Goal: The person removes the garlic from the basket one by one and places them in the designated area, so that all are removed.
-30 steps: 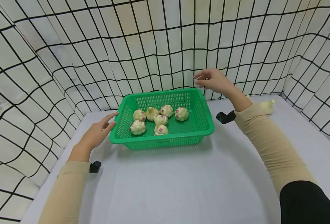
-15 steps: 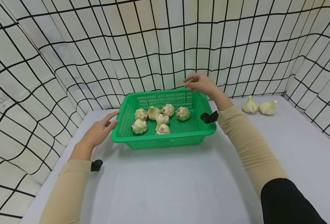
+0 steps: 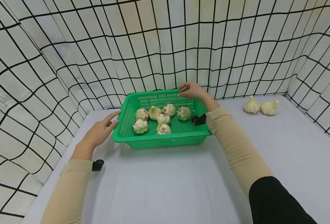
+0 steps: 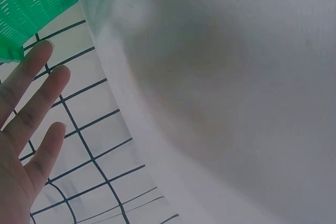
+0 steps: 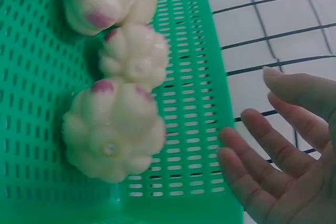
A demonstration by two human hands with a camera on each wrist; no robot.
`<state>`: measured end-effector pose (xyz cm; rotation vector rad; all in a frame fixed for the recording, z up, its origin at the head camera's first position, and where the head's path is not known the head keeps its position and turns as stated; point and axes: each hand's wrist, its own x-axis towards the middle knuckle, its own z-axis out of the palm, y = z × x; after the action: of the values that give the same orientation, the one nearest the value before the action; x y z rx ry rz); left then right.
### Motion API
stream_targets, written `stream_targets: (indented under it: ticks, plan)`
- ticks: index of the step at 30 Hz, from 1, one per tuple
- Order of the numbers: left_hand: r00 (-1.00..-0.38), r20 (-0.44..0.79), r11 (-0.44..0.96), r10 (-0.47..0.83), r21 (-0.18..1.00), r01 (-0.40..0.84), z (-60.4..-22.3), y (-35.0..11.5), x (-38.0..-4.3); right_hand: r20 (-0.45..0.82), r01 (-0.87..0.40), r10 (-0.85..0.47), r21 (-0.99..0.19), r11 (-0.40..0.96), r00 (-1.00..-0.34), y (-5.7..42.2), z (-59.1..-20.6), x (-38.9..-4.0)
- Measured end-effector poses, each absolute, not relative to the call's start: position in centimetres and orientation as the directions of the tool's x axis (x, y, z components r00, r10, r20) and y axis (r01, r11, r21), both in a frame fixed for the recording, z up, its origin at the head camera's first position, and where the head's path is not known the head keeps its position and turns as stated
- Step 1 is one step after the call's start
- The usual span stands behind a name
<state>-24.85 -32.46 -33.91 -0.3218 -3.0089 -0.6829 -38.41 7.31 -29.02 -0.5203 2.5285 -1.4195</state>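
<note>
A green plastic basket (image 3: 165, 143) sits on the white table and holds several pale garlic bulbs (image 3: 140, 126) with purple marks. My left hand (image 3: 99, 132) rests its fingertips at the basket's left rim, fingers extended; in the left wrist view the left hand (image 4: 31, 124) shows spread fingers beside the basket's edge. Over the far right rim hovers my right hand (image 3: 193, 91), with nothing in it. The right wrist view has that right hand (image 5: 289, 156) loosely bent at the rim, a large garlic bulb (image 5: 115, 135) nearby inside the basket.
Two more garlic bulbs, one upright (image 3: 251, 105) and one lying over (image 3: 269, 107), are at the table's far right. A black-lined grid net (image 3: 142, 62) over white panels encloses the back and both sides. White cloth (image 3: 165, 183) covers the table.
My right hand has moved left and lower, from beyond the basket's far right corner to its back rim. Two bulbs at the right, earlier partly behind the sleeve, now show fully. The left hand stays put.
</note>
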Motion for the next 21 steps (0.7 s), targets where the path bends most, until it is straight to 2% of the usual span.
stream_targets:
  ticks: [7, 11, 16, 21]
  plan:
    - [-0.977, 0.085, 0.879, 0.193, 0.428, 0.211, -33.9, -32.4, -24.9, -0.127, -0.21, -0.429, -0.727, 0.653, -0.894, 6.8, -29.7, -38.6]
    - [-0.979, 0.079, 0.882, 0.19, 0.425, 0.205, -33.9, -32.4, -24.9, -0.231, -0.171, -0.405, -0.648, 0.743, -0.885, 6.4, -29.9, -38.5]
    - [-0.978, 0.08, 0.879, 0.194, 0.428, 0.209, -33.9, -32.4, -25.0, -0.313, -0.111, -0.367, -0.611, 0.784, -0.876, 6.3, -30.1, -38.4]
    - [-0.978, 0.085, 0.879, 0.192, 0.428, 0.21, -34.1, -32.5, -25.0, -0.346, -0.118, -0.371, -0.575, 0.809, -0.862, 6.4, -30.6, -38.4]
